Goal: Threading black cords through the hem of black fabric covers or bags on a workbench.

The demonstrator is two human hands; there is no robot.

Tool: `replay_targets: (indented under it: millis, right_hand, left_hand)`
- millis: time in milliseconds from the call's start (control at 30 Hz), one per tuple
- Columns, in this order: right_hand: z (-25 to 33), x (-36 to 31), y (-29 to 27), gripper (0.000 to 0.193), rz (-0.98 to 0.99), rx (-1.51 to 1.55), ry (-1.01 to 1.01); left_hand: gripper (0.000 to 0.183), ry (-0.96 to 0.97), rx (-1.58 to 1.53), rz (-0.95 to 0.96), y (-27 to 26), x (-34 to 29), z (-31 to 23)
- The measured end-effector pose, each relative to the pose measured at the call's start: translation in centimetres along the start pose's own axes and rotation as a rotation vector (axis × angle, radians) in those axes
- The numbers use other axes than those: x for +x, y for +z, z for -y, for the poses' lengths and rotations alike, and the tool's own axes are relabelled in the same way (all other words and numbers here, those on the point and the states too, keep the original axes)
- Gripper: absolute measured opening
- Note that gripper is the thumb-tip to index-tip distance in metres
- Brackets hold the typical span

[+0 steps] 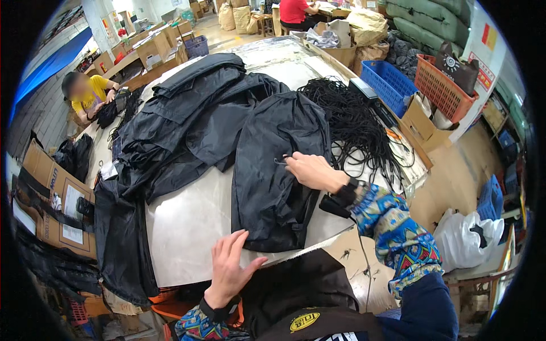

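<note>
A black fabric piece (267, 187), thin and slightly shiny, lies flat on the pale table (187, 227) before me. Over its middle, my right hand (315, 172) is closed around a small thin metal tool (280, 162); its metal end shows beyond the fingers, too small to tell the kind. My left hand (230, 267) is at the table's near edge by the fabric's lower left corner. Its fingers are stretched out and the thumb is apart, with nothing held. To the left, a large heap of similar black fabric (182, 125) spreads over the table and hangs down its side.
A tangled pile of black cords (358, 125) lies right of the fabric. Blue (387, 79) and orange (443, 85) plastic baskets stand beyond the table's right edge. A cardboard box (65, 207) is at the left. A person in yellow (94, 94) handles dark material at the far left.
</note>
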State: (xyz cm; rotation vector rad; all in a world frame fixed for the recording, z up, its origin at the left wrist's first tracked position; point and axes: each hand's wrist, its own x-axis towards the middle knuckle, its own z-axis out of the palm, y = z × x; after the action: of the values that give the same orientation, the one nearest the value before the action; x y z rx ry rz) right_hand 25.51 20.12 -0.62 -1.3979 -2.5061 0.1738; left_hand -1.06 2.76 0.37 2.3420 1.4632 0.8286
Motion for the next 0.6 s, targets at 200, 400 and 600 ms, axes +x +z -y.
replay_targets:
  millis: [200,400,600]
  right_hand:
    - [6.7,-8.7,-3.2,0.040,-0.086,0.181,0.022]
    - [9.3,-12.2,0.5,0.030,-0.199,0.318,0.175]
    - [8.8,-12.7,-3.2,0.013,-0.807,0.416,0.419]
  left_hand:
    - [0.053,0.036,0.171,-0.016,2.0,0.0,1.4]
    - [0.037,0.092,0.296,-0.067,3.7,0.7,3.3]
    - [0.013,-0.265,-0.048,-0.480,-0.9,1.1,3.7]
